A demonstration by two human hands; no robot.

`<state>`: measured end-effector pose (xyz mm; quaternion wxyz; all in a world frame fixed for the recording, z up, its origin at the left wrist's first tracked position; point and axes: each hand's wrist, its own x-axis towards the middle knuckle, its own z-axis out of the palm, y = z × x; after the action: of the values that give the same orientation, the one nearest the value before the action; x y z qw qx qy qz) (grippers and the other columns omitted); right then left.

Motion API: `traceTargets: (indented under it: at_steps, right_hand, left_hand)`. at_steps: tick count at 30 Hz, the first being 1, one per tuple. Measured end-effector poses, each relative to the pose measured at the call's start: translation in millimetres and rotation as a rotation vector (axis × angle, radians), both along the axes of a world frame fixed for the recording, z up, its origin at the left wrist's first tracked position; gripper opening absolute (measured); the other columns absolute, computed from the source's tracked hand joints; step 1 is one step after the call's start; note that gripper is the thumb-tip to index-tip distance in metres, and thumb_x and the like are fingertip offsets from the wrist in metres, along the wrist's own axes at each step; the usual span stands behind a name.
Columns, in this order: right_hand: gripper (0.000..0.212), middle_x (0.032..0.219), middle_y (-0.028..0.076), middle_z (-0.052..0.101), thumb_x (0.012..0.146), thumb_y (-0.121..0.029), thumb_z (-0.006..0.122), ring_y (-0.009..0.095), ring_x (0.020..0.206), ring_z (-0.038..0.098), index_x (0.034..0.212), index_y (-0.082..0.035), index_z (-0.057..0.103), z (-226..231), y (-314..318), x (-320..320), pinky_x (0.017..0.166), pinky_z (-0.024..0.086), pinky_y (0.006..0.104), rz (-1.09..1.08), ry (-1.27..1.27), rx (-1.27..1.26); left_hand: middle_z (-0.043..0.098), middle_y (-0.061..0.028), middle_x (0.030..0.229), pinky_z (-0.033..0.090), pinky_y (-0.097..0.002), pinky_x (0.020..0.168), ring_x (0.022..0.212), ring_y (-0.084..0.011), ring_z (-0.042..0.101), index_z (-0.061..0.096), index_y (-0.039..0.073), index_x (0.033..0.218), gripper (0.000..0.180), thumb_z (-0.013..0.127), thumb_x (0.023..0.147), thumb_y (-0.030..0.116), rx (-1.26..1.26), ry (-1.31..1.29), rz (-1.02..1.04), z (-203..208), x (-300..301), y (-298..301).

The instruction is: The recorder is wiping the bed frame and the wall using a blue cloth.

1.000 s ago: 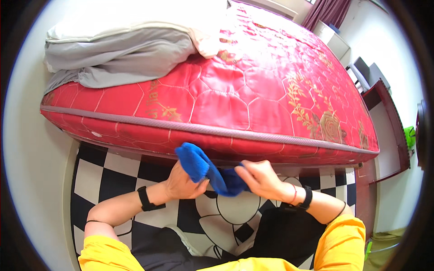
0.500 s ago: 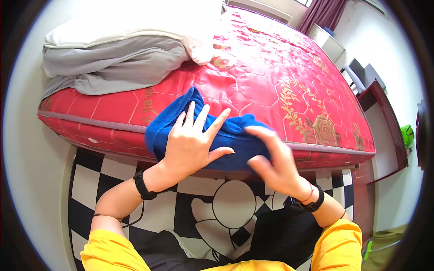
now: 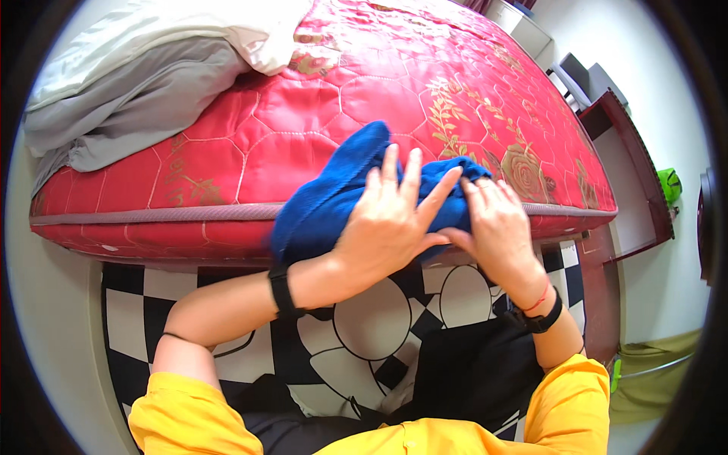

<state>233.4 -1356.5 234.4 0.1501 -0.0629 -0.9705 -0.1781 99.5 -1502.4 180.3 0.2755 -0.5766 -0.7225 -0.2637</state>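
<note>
A crumpled blue cloth lies over the front edge of a red quilted mattress, part of it hanging down the side. My left hand rests on the cloth with its fingers stretched and spread. At the cloth's right end, my right hand has its fingers bent over a bunched fold, the thumb on the near side. The two thumbs come close together. Whether the cloth is a garment or a towel, I cannot tell.
White bedding and a grey fabric are heaped on the mattress at the left. Below it lies a black-and-white checkered mat. A dark red wooden stand and a bright green item are at the right.
The blue cloth has shifted to the right in view, and my left hand has moved right with it. My right hand has closed onto the cloth's right end. The view has shifted too.
</note>
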Motion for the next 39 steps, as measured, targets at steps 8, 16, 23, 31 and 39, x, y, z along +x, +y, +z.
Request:
traceTargets:
  at_steps: [8, 16, 23, 31, 39]
  right_hand:
    - [0.072, 0.108, 0.021, 0.064, 0.06, -0.039, 0.085, 0.032, 0.112, 0.059, 0.111, 0.007, 0.062, 16, 28, 12, 0.094, 0.046, 0.0416, -0.182, -0.174, 0.098]
    - [0.113, 0.146, 0.023, 0.043, 0.058, -0.03, 0.091, 0.045, 0.132, 0.044, 0.147, 0.004, 0.031, -23, 6, -26, 0.111, 0.038, 0.0477, 0.135, 0.088, -0.287]
    - [0.099, 0.12, 0.019, 0.061, 0.056, -0.027, 0.086, 0.038, 0.115, 0.06, 0.143, -0.005, 0.044, -35, -30, -59, 0.1, 0.047, 0.0435, 0.375, 0.225, -0.207]
    - [0.042, 0.119, 0.004, 0.065, 0.088, -0.021, 0.061, 0.021, 0.113, 0.064, 0.129, -0.028, 0.063, -78, -52, -67, 0.103, 0.045, 0.0417, 0.69, 0.516, -0.024]
    - [0.052, 0.132, 0.003, 0.059, 0.085, -0.014, 0.059, 0.023, 0.122, 0.057, 0.136, -0.024, 0.057, -140, -38, -61, 0.095, 0.052, 0.0317, 0.892, -0.076, -0.057]
  left_hand:
    - [0.037, -0.0293, 0.149, 0.041, -0.0537, 0.104, 0.135, -0.052, 0.038, 0.032, 0.007, 0.152, 0.114, 0.075, 0.064, 0.066, -0.058, -0.009, -0.153, -4, 37, 74]
    - [0.047, -0.0249, 0.144, 0.042, -0.0626, 0.097, 0.12, -0.0514, 0.054, 0.025, 0.042, 0.155, 0.112, 0.085, 0.061, 0.05, -0.18, 0.102, 0.171, 6, -10, -21]
    - [0.059, -0.0161, 0.134, 0.049, -0.0433, 0.096, 0.123, -0.043, 0.055, 0.052, 0.02, 0.142, 0.092, 0.084, 0.058, 0.04, -0.152, 0.086, 0.173, -8, -53, -100]
    - [0.049, 0.0088, 0.149, 0.029, -0.0429, 0.115, 0.146, -0.0281, 0.032, 0.053, 0.035, 0.14, 0.042, 0.052, 0.099, 0.034, 0.117, 0.726, 0.297, -80, -79, -124]
    - [0.056, -0.0049, 0.137, 0.042, -0.0394, 0.101, 0.122, -0.0233, 0.054, 0.06, 0.011, 0.13, 0.053, 0.065, 0.082, 0.033, -0.354, 0.227, -0.077, -156, -82, -151]
